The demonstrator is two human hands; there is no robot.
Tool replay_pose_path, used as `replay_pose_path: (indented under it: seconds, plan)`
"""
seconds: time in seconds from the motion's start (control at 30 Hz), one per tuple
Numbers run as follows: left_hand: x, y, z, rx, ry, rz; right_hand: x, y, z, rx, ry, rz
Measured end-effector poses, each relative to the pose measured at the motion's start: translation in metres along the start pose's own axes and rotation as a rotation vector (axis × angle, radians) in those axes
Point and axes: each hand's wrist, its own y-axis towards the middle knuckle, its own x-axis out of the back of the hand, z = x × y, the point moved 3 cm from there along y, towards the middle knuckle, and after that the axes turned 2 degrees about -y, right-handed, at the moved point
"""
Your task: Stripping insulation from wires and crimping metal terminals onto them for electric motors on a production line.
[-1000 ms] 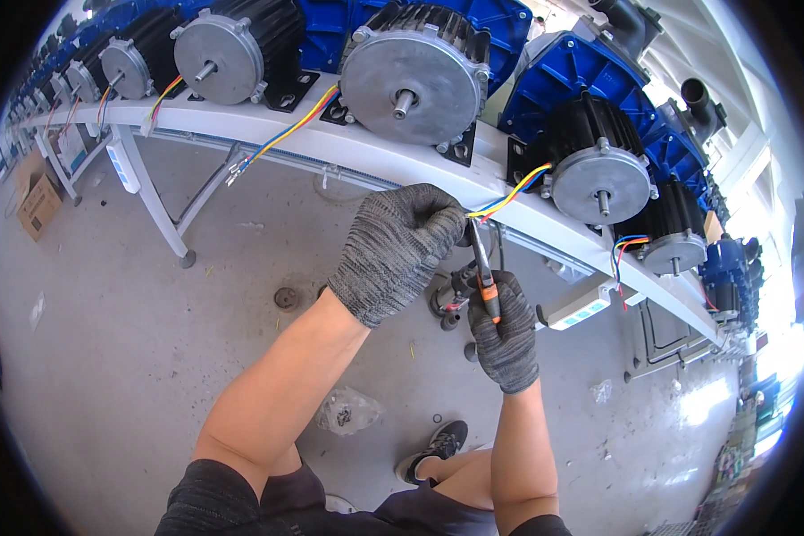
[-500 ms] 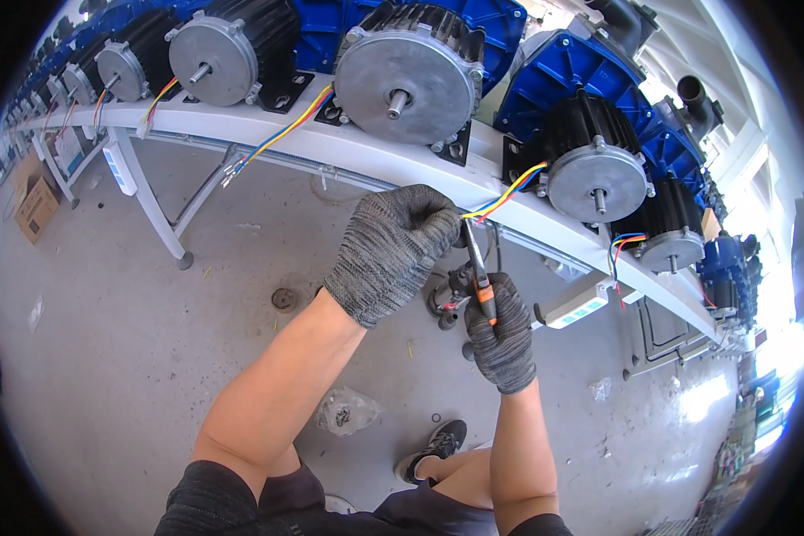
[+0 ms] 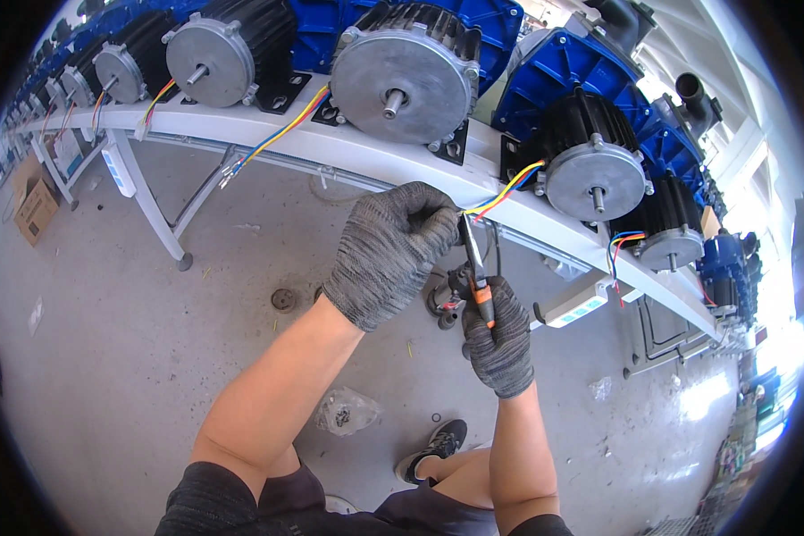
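Note:
My left hand [image 3: 393,250], in a dark grey knit glove, is closed in a pinch on the ends of yellow, blue and red wires [image 3: 507,189]. They run from a black finned motor [image 3: 596,179] with a silver end cover on the right. In my right hand [image 3: 500,344], gloved alike, are pliers [image 3: 481,295] with orange and black handles. Their jaws point up and meet the wire ends at my left fingertips. Whether the jaws are fully closed on a wire is too small to tell, and my left fingers hide the wire tips.
A white bench rail [image 3: 393,163] carries a row of motors with blue housings. Another wire bundle [image 3: 281,134] hangs left of my hands. Beneath the rail are a white socket strip [image 3: 577,304] and a dark fitting [image 3: 447,299]. A clear plastic bag [image 3: 348,411] and a cardboard box [image 3: 36,201] rest on the floor.
Both hands stay at the wire ends, almost unmoved. The pliers and my right hand have dropped very slightly; the view has shifted a little.

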Motion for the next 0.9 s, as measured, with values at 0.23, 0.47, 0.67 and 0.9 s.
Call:
replay_pose_path:
  seconds: [0.23, 0.47, 0.67, 0.9]
  plan:
    - [-0.002, 0.000, 0.003, -0.043, 0.027, -0.063, -0.002, -0.003, -0.001, 0.047, -0.006, -0.009]
    - [-0.005, -0.001, 0.006, -0.095, 0.064, -0.087, -0.001, -0.007, 0.005, -0.070, 0.089, 0.051]
    - [-0.007, -0.001, 0.006, -0.120, 0.029, -0.154, -0.001, -0.010, 0.009, -0.022, 0.067, 0.062]
    - [-0.006, -0.001, 0.007, -0.137, 0.066, -0.154, -0.005, -0.012, 0.014, -0.081, 0.234, 0.097]
